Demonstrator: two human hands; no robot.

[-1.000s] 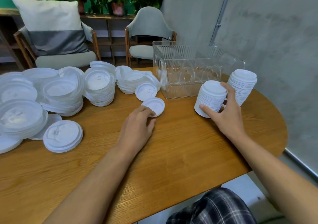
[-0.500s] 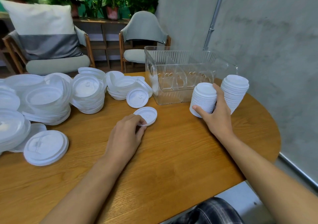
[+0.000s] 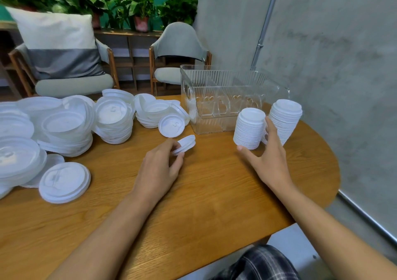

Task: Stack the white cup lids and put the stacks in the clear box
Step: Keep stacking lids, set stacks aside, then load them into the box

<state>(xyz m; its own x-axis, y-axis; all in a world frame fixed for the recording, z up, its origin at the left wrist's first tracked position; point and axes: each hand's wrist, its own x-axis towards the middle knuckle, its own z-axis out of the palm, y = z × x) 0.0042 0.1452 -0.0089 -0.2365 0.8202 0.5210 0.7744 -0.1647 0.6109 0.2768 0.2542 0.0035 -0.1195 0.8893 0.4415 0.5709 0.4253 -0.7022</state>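
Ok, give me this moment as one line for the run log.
left hand: pinches lid, tilted | right hand: holds stack | second stack: beside it | box: no lids seen inside

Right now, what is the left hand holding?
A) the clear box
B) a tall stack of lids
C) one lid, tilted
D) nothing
C: the left hand pinches a single lid by its near edge and holds it tilted, while the right hand grips the stack.
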